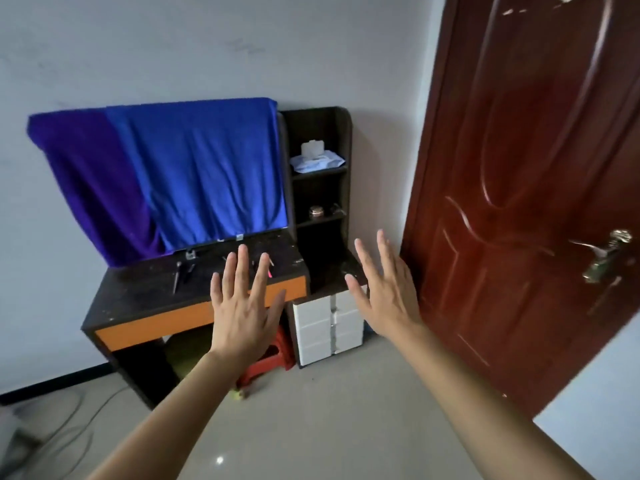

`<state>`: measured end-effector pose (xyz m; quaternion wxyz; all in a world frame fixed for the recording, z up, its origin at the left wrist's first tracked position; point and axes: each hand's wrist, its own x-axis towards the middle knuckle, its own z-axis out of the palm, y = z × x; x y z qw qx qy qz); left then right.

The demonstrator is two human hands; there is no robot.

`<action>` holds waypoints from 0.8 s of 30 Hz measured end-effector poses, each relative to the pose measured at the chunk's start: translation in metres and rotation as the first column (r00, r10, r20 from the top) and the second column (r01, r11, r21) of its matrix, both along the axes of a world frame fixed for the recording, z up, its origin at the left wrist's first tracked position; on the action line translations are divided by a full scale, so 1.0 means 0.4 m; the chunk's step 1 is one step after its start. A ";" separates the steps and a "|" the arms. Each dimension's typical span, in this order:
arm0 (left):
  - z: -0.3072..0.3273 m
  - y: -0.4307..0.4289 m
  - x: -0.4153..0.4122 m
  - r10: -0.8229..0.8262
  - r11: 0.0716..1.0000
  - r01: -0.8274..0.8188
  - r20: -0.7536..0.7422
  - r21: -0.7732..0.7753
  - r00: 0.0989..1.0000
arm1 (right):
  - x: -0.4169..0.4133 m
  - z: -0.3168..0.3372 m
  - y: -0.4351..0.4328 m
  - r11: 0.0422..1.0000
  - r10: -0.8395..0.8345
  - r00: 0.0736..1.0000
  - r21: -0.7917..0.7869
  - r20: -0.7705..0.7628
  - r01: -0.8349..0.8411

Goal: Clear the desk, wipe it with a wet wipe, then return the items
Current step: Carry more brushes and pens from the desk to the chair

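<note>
Left hand (242,306) and right hand (384,292) hover empty, fingers straight and spread wide — desk (138,292) at nine o'clock of the left, wipes pack (313,148) at one.

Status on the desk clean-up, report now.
Left hand and right hand open, fingers straight, holding nothing. Desk not yet cleared, pen-like items on top. Wet wipe pack on upper shelf. Red stool tucked under desk.

Soft even daylight, glare spot on floor (219,460), sheen on door (519,168), wide-angle edge bending, slight blur
</note>
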<state>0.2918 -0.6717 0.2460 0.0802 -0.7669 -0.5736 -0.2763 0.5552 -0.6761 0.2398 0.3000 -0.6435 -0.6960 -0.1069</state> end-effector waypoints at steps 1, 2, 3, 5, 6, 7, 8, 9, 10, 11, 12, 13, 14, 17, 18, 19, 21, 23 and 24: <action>-0.012 0.021 -0.059 0.039 0.999 -0.040 -0.003 -0.023 0.999 | -0.055 -0.009 0.038 0.999 0.041 0.999 -0.026 0.006 -0.041; -0.025 0.043 -0.112 0.076 0.996 -0.076 -0.005 -0.040 0.997 | -0.104 -0.018 0.074 0.996 0.079 0.997 -0.046 0.014 -0.079; -0.037 0.062 -0.152 0.105 0.993 -0.105 -0.006 -0.058 0.994 | -0.139 -0.029 0.103 0.992 0.112 0.993 -0.055 0.023 -0.110; -0.066 0.109 -0.224 0.166 0.981 -0.166 0.000 -0.097 0.986 | -0.202 -0.052 0.174 0.983 0.169 0.985 -0.082 0.035 -0.166; -0.082 0.135 -0.249 0.193 0.975 -0.192 0.000 -0.110 0.981 | -0.224 -0.066 0.212 0.978 0.190 0.981 -0.096 0.042 -0.186; -0.100 0.162 -0.270 0.219 0.968 -0.218 -0.004 -0.127 0.976 | -0.242 -0.082 0.254 0.975 0.203 0.978 -0.106 0.045 -0.198; -0.118 0.186 -0.284 0.238 0.960 -0.237 -0.010 -0.147 0.971 | -0.254 -0.099 0.291 0.973 0.210 0.977 -0.111 0.045 -0.204; -0.139 0.219 -0.298 0.257 0.951 -0.256 -0.019 -0.172 0.966 | -0.267 -0.118 0.339 0.969 0.218 0.975 -0.124 0.038 -0.212; -0.159 0.255 -0.310 0.272 0.943 -0.272 -0.026 -0.191 0.962 | -0.278 -0.140 0.388 0.965 0.226 0.974 -0.143 0.024 -0.220; -0.177 0.297 -0.320 0.281 0.938 -0.282 -0.037 -0.202 0.959 | -0.287 -0.162 0.441 0.960 0.238 0.971 -0.158 0.012 -0.233; -0.194 0.344 -0.331 0.289 0.930 -0.294 -0.055 -0.218 0.956 | -0.295 -0.184 0.497 0.954 0.249 0.969 -0.174 0.003 -0.244; -0.206 0.386 -0.340 0.296 0.921 -0.307 -0.083 -0.238 0.952 | -0.299 -0.204 0.545 0.949 0.257 0.966 -0.193 0.005 -0.251; -0.217 0.434 -0.347 0.305 0.907 -0.326 -0.119 -0.266 0.945 | -0.300 -0.224 0.599 0.940 0.263 0.965 -0.228 0.009 -0.254; -0.237 0.565 -0.363 0.353 0.848 -0.401 -0.195 -0.346 0.915 | -0.292 -0.269 0.747 0.906 0.269 0.963 -0.344 0.015 -0.248; -0.240 0.597 -0.369 0.369 0.835 -0.418 -0.199 -0.358 0.908 | -0.290 -0.277 0.785 0.899 0.275 0.961 -0.358 0.013 -0.253; -0.242 0.637 -0.375 0.381 0.825 -0.432 -0.204 -0.366 0.902 | -0.290 -0.283 0.832 0.894 0.284 0.959 -0.365 0.010 -0.261; -0.245 0.710 -0.385 0.399 0.809 -0.455 -0.219 -0.373 0.890 | -0.298 -0.291 0.922 0.886 0.292 0.956 -0.378 0.011 -0.267; -0.248 0.758 -0.396 0.412 0.800 -0.464 -0.213 -0.380 0.886 | -0.318 -0.298 0.988 0.871 0.298 0.954 -0.414 0.019 -0.264; -0.255 0.778 -0.406 0.414 0.798 -0.465 -0.212 -0.384 0.885 | -0.334 -0.303 1.018 0.863 0.309 0.951 -0.427 0.018 -0.272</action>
